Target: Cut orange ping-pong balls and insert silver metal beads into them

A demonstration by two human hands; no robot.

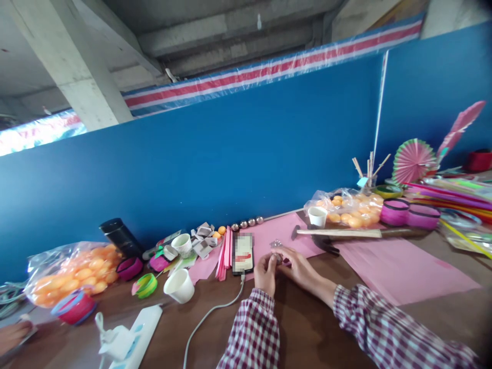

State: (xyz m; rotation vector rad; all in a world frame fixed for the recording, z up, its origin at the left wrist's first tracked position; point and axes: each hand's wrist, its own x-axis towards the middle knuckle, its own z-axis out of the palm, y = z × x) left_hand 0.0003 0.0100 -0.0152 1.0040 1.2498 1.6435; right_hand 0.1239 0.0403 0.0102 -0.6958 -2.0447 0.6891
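Note:
My left hand (265, 272) and my right hand (298, 266) meet over the brown table, just right of a phone (243, 253) with a cable plugged in. Between the fingertips of both hands is a small shiny greyish object (277, 258), too small to name. Fingers of both hands are bent around it. Right behind them, a little heap of clear, glittery pieces (275, 244) lies on pink paper (265, 233). A hammer (338, 233) with a pale handle rests behind my right hand.
Several metal balls (251, 222) line the blue partition. Paper cups (179, 286), a power strip (144, 328), bags of orange balls (82, 271) and a black bottle (120, 237) stand left. Pink sheets (403, 266) lie right. Another person's hand (14, 335) shows at far left.

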